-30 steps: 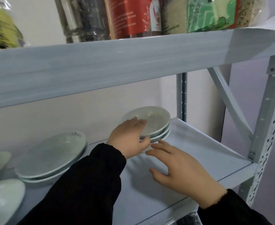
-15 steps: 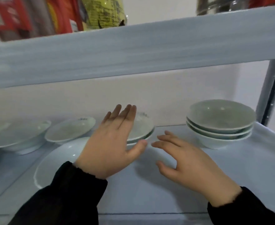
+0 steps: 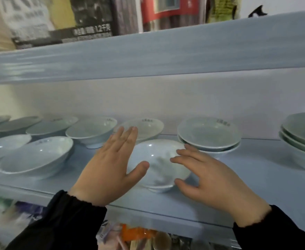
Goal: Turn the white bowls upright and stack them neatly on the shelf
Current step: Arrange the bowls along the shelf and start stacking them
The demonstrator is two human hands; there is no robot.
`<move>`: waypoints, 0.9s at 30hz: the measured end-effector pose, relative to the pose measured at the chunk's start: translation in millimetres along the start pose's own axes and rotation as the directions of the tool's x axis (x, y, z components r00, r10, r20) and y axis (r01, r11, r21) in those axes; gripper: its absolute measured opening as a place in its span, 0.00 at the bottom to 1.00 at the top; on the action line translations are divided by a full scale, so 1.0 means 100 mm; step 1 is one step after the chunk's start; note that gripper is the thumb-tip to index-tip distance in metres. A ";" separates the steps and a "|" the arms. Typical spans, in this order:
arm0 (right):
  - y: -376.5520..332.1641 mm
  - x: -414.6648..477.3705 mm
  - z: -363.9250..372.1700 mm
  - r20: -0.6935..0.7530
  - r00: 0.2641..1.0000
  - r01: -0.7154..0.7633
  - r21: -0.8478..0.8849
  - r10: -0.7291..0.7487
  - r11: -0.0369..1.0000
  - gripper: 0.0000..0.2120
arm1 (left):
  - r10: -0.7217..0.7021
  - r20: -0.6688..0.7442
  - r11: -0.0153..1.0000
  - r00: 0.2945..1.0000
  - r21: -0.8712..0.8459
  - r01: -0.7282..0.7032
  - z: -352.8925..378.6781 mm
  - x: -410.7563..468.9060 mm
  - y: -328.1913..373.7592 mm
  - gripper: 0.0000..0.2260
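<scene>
A white bowl [image 3: 158, 163] sits upright near the front of the pale blue shelf [image 3: 247, 195], between my two hands. My left hand [image 3: 110, 166] is at its left side with straight fingers and the thumb by the rim. My right hand [image 3: 211, 179] hovers at its right side with spread fingers, holding nothing. Behind it a stack of two upright bowls [image 3: 209, 136] stands, and a taller stack [image 3: 303, 139] rises at the far right. Several single bowls [image 3: 92, 130] line the shelf to the left.
The upper shelf board [image 3: 148, 56] hangs low over the bowls and carries packets and boxes. The wall closes the back. Bags and packets lie on the level below the shelf's front edge [image 3: 148, 212].
The view swung left, away from the right-hand stack. Both hands moved with it and now flank a single bowl near the front edge.
</scene>
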State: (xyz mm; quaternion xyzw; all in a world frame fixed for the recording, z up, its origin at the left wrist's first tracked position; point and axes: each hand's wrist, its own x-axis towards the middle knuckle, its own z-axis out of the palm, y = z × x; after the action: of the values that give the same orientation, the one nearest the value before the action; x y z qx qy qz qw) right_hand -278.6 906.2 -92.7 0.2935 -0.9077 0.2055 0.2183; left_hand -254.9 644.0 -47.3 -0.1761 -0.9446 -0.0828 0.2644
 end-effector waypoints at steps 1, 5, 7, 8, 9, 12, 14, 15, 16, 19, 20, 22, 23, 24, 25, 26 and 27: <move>-0.05 0.02 0.02 0.012 1.000 -0.002 0.002 0.002 1.000 0.30 | 0.017 0.012 1.000 1.000 -0.006 -0.017 0.02 -0.03 -0.05 0.39; -0.26 0.06 0.14 0.032 0.999 -0.027 -0.007 0.027 1.000 0.31 | 0.107 0.073 0.994 0.992 -0.033 -0.105 0.13 -0.12 -0.21 0.40; -0.34 0.05 0.20 0.011 0.998 -0.056 -0.020 0.056 0.998 0.30 | 0.180 0.116 0.982 0.977 -0.076 -0.172 0.20 -0.15 -0.24 0.40; -0.38 0.04 0.21 -0.003 0.998 -0.071 -0.022 0.071 0.997 0.30 | 0.215 0.136 0.975 0.967 -0.096 -0.203 0.24 -0.16 -0.25 0.40; -0.41 0.03 0.22 -0.016 0.996 -0.084 -0.023 0.083 0.996 0.30 | 0.245 0.149 0.968 0.958 -0.088 -0.233 0.30 -0.15 -0.25 0.40; -0.50 -0.02 0.20 -0.068 0.989 -0.133 -0.048 0.130 0.990 0.30 | 0.341 0.151 0.940 0.928 -0.028 -0.341 0.42 -0.12 -0.28 0.37; -0.56 -0.07 0.17 -0.095 0.982 -0.170 -0.057 0.164 0.984 0.30 | 0.383 0.147 0.924 0.912 -0.043 -0.381 0.50 -0.09 -0.31 0.33; -0.59 -0.10 0.15 -0.103 0.977 -0.191 -0.062 0.184 0.980 0.30 | 0.404 0.167 0.915 0.900 -0.053 -0.401 0.54 -0.08 -0.32 0.32; -0.61 -0.12 0.14 -0.107 0.974 -0.208 -0.067 0.200 0.976 0.30 | 0.427 0.161 0.904 0.890 -0.053 -0.425 0.56 -0.07 -0.34 0.31; -0.68 -0.15 0.11 -0.095 0.965 -0.253 -0.097 0.244 0.963 0.30 | 0.479 0.174 0.874 0.860 -0.001 -0.487 0.62 -0.05 -0.35 0.33; -0.70 -0.15 0.10 -0.082 0.961 -0.272 -0.108 0.264 0.956 0.31 | 0.483 0.151 0.871 0.862 0.013 -0.490 0.68 -0.04 -0.38 0.33; -0.74 -0.15 0.09 -0.072 0.955 -0.294 -0.119 0.287 0.948 0.33 | 0.497 0.140 0.864 0.857 0.015 -0.504 0.70 -0.01 -0.38 0.33; -0.76 -0.15 0.08 -0.071 0.953 -0.300 -0.124 0.294 0.946 0.33 | 0.505 0.133 0.859 0.853 0.019 -0.511 0.71 -0.01 -0.38 0.33; -0.78 -0.15 0.08 -0.068 0.951 -0.308 -0.128 0.301 0.943 0.33 | 0.506 0.120 0.858 0.854 0.028 -0.512 0.71 -0.01 -0.38 0.32; -0.79 -0.16 0.06 -0.068 0.948 -0.317 -0.135 0.311 0.939 0.34 | 0.506 0.110 0.858 0.855 0.032 -0.512 0.72 -0.01 -0.38 0.32; -0.80 -0.17 0.05 -0.068 0.945 -0.325 -0.139 0.319 0.935 0.34 | 0.503 0.114 0.861 0.857 0.026 -0.509 0.72 -0.02 -0.39 0.32; -0.80 -0.19 0.02 -0.068 0.944 -0.330 -0.139 0.323 0.934 0.35 | 0.497 0.113 0.865 0.860 0.012 -0.502 0.71 -0.03 -0.39 0.32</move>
State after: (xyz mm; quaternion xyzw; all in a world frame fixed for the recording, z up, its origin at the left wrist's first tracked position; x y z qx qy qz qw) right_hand -215.5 854.2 -84.6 0.1170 -0.9515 0.1773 0.2225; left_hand -300.3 625.0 -111.2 -0.4135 -0.8809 0.0172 0.2297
